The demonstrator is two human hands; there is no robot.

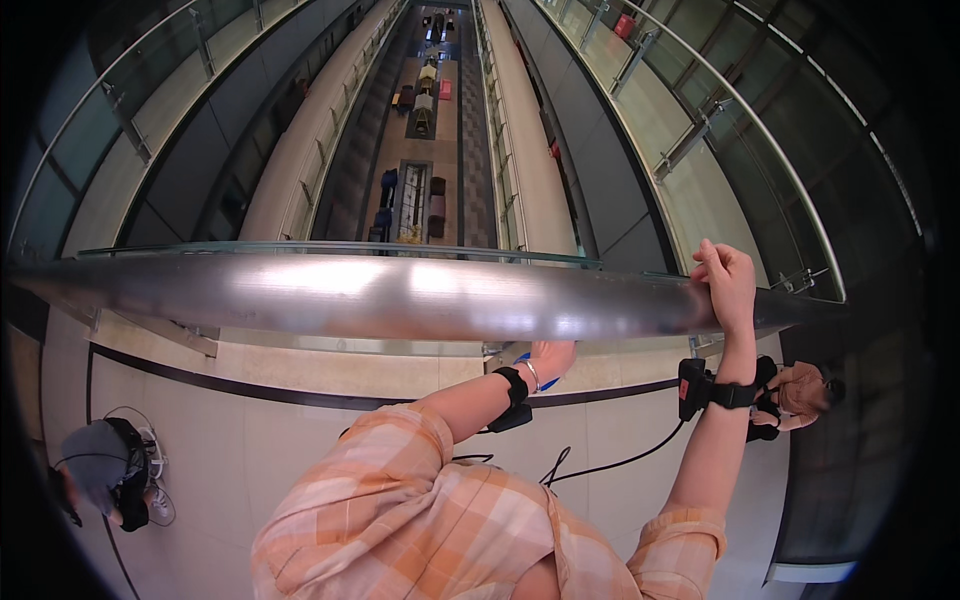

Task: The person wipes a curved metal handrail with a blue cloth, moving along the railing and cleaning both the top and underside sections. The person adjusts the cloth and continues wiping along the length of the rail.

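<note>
A wide brushed-metal handrail [450,296] crosses in front of me on top of a glass panel [337,247]. My right hand [727,281] lies over its right part, fingers curled at the far edge. Lower down, on the near side of the rail, is my left hand [553,358]; the rail hides its fingers. Something blue, perhaps a cloth [551,385], shows beside and behind the left wrist. Whether that hand grips it cannot be made out. A silver bracelet [533,375] circles the left wrist, and both forearms carry black strapped devices [696,390].
Beyond the glass drops a deep atrium with seating [437,206] far below. A black cable [615,466] runs from the right wrist device. One person [101,465] is low at the left; another person [799,394] is at the right. A dark floor stripe [300,391] follows the railing.
</note>
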